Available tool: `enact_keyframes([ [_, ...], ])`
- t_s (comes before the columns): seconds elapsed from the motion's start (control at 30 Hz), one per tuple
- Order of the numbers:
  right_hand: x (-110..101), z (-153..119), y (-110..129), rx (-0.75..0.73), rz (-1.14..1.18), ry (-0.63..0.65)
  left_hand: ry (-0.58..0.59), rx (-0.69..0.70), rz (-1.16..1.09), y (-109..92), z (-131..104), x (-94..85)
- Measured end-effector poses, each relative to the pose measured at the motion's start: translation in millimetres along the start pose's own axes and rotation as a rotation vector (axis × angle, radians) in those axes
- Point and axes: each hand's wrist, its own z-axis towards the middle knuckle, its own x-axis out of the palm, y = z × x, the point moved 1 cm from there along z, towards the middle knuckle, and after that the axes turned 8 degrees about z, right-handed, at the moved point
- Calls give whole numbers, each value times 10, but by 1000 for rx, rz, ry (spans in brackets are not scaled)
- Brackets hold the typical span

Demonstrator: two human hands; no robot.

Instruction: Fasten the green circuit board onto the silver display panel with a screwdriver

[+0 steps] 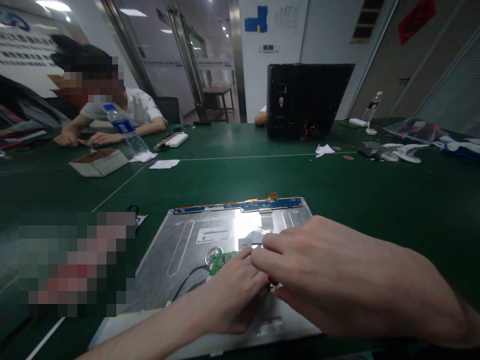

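A flat display panel [183, 255] lies with its silver metal back up on the green table. A blue circuit strip [240, 205] runs along its far edge, and a small green circuit board [223, 261] with dark cables sits near its middle. Over that board my left hand [238, 287] is closed, fingers bent and partly covered by the other hand. My right hand [318, 270] presses its fingers together against the left fingertips. A small red and metallic bit [272, 282] shows beneath the right fingers; what either hand grips is hidden.
Across the green table [225, 175] stands a large black box [307, 102], a person's arm beside it. Another person [123, 107] works at the far left behind an open carton [99, 164] and a plastic bottle [125, 127]. White and grey parts [393, 151] lie at right.
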Motion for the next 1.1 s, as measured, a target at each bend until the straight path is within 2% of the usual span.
enact_keyframes([
  [0.27,8,-12,5,-35,-44,-31,6,2,-12,28,-1,36],
  [0.63,7,-19,-4,4,12,-9,39,11,5,9,-9,11],
  [0.87,26,-10,-6,-13,-38,-31,-1,-13,-12,-5,10,6],
  [1.1,8,7,-14,19,-2,-12,26,7,38,10,9,23],
])
